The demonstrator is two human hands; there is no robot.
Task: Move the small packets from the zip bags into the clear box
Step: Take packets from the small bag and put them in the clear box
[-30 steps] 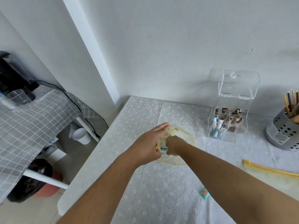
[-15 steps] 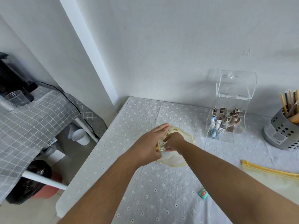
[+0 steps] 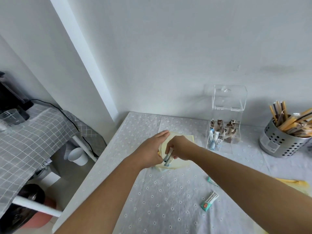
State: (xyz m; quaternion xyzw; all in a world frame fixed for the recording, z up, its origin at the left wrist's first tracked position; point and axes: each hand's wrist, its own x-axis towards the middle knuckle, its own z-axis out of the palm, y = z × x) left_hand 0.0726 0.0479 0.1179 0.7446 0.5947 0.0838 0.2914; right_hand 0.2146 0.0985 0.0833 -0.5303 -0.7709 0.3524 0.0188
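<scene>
A yellowish zip bag [image 3: 183,163] lies on the table in the middle. My left hand [image 3: 152,149] holds its left edge, fingers stretched along it. My right hand [image 3: 181,149] pinches a small white-and-blue packet [image 3: 168,159] at the bag's mouth. The clear box [image 3: 224,132] stands at the back right with its lid [image 3: 228,97] raised; brown and blue-white packets stand in its compartments. A green-ended packet [image 3: 209,200] lies loose on the cloth near the front. Another packet [image 3: 211,180] peeks from under my right forearm.
A perforated metal holder [image 3: 280,142] full of sticks stands at the far right. A second yellow zip bag [image 3: 297,184] lies behind my right forearm. The table's left edge [image 3: 94,164] drops to a floor with a white cup [image 3: 78,156] and a checked-cloth shelf [image 3: 33,132].
My right hand has drawn back from inside the bag with a packet pinched in its fingers. The view has shifted, bringing the loose packet closer.
</scene>
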